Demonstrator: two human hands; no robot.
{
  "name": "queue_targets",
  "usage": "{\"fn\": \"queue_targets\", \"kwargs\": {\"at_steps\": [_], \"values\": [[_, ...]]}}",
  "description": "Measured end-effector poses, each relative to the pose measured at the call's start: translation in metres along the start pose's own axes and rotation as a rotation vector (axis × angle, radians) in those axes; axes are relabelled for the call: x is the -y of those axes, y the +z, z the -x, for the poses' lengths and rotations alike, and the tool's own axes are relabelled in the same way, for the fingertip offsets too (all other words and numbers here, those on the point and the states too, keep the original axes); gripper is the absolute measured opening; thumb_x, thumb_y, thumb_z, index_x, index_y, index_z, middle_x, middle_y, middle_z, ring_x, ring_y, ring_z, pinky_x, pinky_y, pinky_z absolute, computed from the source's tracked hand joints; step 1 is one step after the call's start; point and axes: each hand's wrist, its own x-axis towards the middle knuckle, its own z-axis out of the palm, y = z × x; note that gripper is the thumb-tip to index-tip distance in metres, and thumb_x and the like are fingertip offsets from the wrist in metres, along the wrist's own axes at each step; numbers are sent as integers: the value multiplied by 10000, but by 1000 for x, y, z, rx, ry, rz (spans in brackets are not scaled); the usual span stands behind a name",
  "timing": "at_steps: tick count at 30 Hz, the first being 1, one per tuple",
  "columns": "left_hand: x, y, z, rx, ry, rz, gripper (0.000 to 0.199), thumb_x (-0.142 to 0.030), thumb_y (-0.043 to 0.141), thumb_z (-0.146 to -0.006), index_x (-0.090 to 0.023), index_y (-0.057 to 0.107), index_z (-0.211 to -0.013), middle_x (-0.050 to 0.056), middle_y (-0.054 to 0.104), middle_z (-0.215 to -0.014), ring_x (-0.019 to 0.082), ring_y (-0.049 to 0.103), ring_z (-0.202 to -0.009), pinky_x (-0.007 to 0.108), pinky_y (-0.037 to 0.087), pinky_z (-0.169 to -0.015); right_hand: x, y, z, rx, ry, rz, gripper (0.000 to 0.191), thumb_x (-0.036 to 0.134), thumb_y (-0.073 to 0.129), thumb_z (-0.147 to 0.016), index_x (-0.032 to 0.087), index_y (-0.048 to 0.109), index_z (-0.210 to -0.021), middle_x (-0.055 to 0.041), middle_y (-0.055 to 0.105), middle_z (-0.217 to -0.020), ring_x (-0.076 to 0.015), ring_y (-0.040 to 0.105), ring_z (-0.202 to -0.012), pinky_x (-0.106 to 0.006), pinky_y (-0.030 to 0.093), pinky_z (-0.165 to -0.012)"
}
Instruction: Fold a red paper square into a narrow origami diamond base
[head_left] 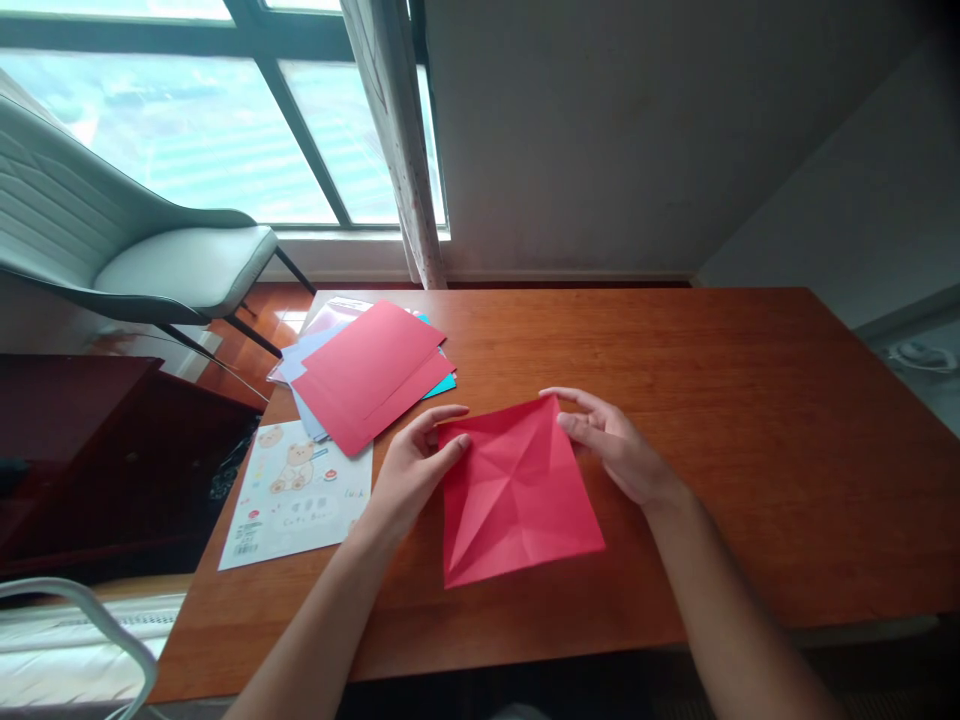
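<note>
paper [517, 500], a red square scored by creases that cross near its centre, is held above the near half of the wooden table [735, 420], about midway along the table's length; whether its lower edge touches the tabletop, i cannot tell. the left hand [411, 462] pinches the upper left corner, thumb on the face toward the camera and fingers mostly behind the sheet. the right hand [619, 455] pinches the upper right corner between thumb and index finger, the other fingers curled and partly hidden. the top edge runs between the two grips, a little higher at the right. at the left end of the table lies a loose pile: red sheets [360, 375] on top, pale blue sheets [306, 352] jutting out to the left, a bright blue corner [442, 388] showing at the right, and a clear plastic sleeve [337, 314] at the back. just in front of the pile, along the table's left edge, is a white cover sheet [292, 510] printed with cartoon bears and a barcode, partly behind the left forearm. beyond the table's far left corner stand a pale chair [187, 265], a window [187, 140] and a curtain [397, 140].
</note>
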Motion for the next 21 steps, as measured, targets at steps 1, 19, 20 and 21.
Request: {"fn": "queue_targets", "kwargs": {"at_steps": [1,19,20,21], "values": [[2,0,-1,-74,25,17,472,-423,814,-753,-193,681,-1143,36,713,-887,161,653,-738,255,520,-644,-2,-2,2,11,2,-39,540,499,712,-856,249,592,-1320,-26,754,-871,-186,696,-748,-278,534,-641],[2,6,6,-232,197,-16,243,-339,752,-830,-216,543,-852,-78,554,-653,59,435,-572,152,317,-523,-24,14,12,-441,-453,319,79,236,629,-894,239,630,-815,21,624,-763,-125,586,-673,-246,479,-615],[1,6,6,-217,200,-30,195,-338,746,-834,-209,607,-880,-56,609,-694,68,480,-612,157,351,-548,-23,11,12,-398,-455,369,107,226,615,-896,239,681,-813,2,664,-815,-142,621,-737,-264,503,-665],[1,5,6,-204,203,-44,170,-337,738,-839,-203,666,-914,-28,665,-760,81,529,-669,165,391,-587,-22,9,12,-358,-440,400,128,225,612,-896,245,727,-844,-12,700,-870,-160,651,-800,-280,522,-706]]}}
